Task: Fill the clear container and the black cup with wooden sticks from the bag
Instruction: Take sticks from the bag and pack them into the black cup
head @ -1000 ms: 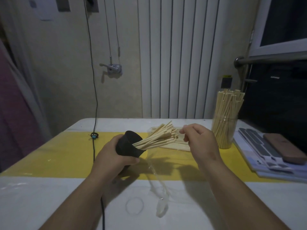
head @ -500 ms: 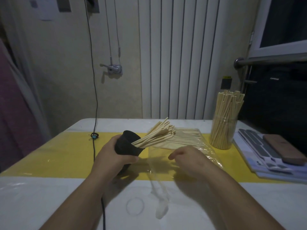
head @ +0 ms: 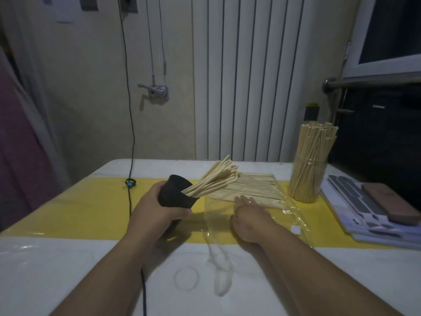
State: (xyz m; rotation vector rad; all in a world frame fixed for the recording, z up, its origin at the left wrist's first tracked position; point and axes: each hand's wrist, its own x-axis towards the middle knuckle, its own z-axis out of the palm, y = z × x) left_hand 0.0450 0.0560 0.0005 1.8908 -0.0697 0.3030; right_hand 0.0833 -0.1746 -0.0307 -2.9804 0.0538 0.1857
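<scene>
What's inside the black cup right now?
A bundle of wooden sticks, leaning out of the mouth toward the right; the left hand grips the tilted black cup. The cup wall hides their lower ends and how full it is.

Clear container close beside bag

A: Type of premises?
B: Domestic room, improvised work spot. Table under a white-and-yellow plastic cover; ribbed white panel on the far wall; window frame far right; loose cable down bare plaster; pink fabric hanging left.
</scene>
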